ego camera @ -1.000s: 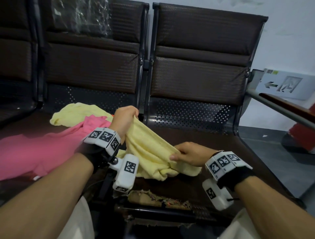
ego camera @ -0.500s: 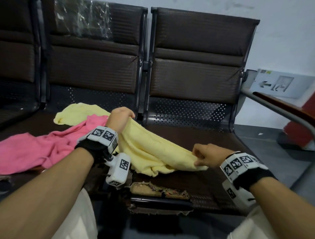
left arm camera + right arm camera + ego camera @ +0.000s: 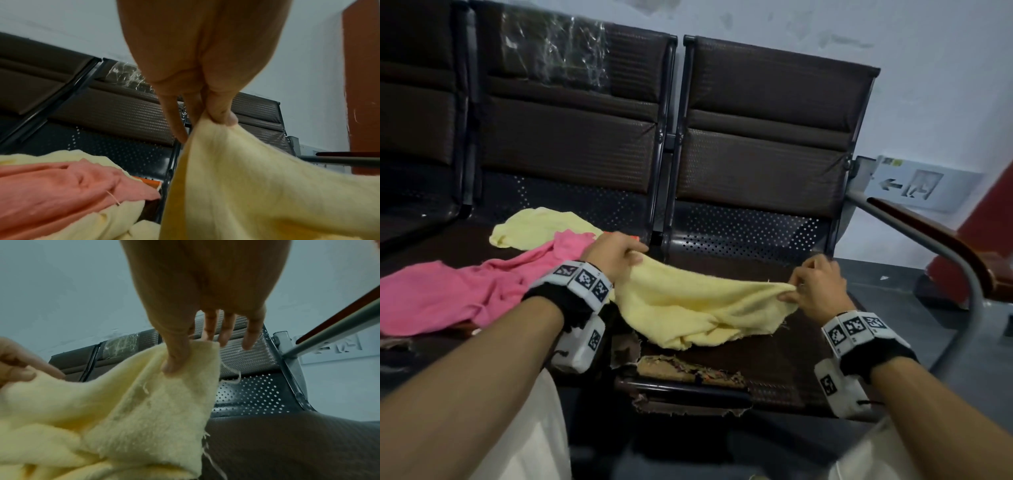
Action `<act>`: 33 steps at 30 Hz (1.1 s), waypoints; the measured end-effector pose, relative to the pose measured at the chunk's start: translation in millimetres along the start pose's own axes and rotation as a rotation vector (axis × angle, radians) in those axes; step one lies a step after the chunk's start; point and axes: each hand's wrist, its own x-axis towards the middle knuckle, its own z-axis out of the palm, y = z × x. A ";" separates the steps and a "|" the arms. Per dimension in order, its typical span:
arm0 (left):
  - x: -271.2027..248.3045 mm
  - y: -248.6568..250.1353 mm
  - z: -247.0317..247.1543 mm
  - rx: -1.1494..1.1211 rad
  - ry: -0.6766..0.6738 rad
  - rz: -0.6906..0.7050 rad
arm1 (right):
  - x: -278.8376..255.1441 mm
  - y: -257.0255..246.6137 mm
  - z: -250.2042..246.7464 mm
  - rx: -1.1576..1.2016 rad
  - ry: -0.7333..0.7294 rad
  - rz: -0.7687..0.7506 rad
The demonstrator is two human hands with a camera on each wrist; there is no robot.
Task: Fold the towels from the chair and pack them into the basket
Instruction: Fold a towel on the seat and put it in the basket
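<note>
A pale yellow towel (image 3: 688,308) hangs stretched between my two hands above the right seat of the brown bench (image 3: 774,353). My left hand (image 3: 619,253) pinches its left corner (image 3: 207,123). My right hand (image 3: 815,284) pinches its frayed right corner (image 3: 185,356) between thumb and forefinger, while the other fingers (image 3: 226,331) stay straight. The towel's lower part (image 3: 102,434) sags in folds onto the seat. A pink towel (image 3: 465,291) and a second yellow towel (image 3: 534,229) lie crumpled on the left seat. No basket is in view.
The bench's front edge has torn padding (image 3: 688,370). A metal armrest with a wooden top (image 3: 928,240) curves along the right side. An orange object (image 3: 150,183) peeks from under the pink towel. Plastic wrap (image 3: 558,48) covers part of the left backrest.
My right hand has moved to the right and up, pulling the yellow towel out wider. My left hand has kept its grip near the gap between the seats.
</note>
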 end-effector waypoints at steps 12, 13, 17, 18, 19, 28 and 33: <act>-9.2 19.7 -38.4 -0.164 0.295 -0.145 | -9.8 -18.5 -28.7 0.671 0.297 0.061; -8.7 24.8 -45.3 -0.202 0.319 -0.150 | -10.3 -21.2 -36.1 0.808 0.374 0.083; -6.7 48.0 -81.9 -0.353 0.456 -0.136 | -4.8 -36.2 -73.0 1.100 0.567 0.138; -6.5 54.3 -92.4 -0.377 0.491 -0.118 | -2.2 -39.1 -82.9 1.112 0.595 0.137; -6.3 61.0 -103.2 -0.393 0.523 -0.100 | 0.5 -41.6 -94.2 1.112 0.627 0.127; -0.5 81.9 -135.5 -0.455 0.590 -0.029 | 25.3 -45.8 -144.4 1.022 0.741 0.178; 9.4 63.2 -78.8 -0.628 0.421 -0.123 | 35.7 -30.1 -84.5 1.118 0.577 0.415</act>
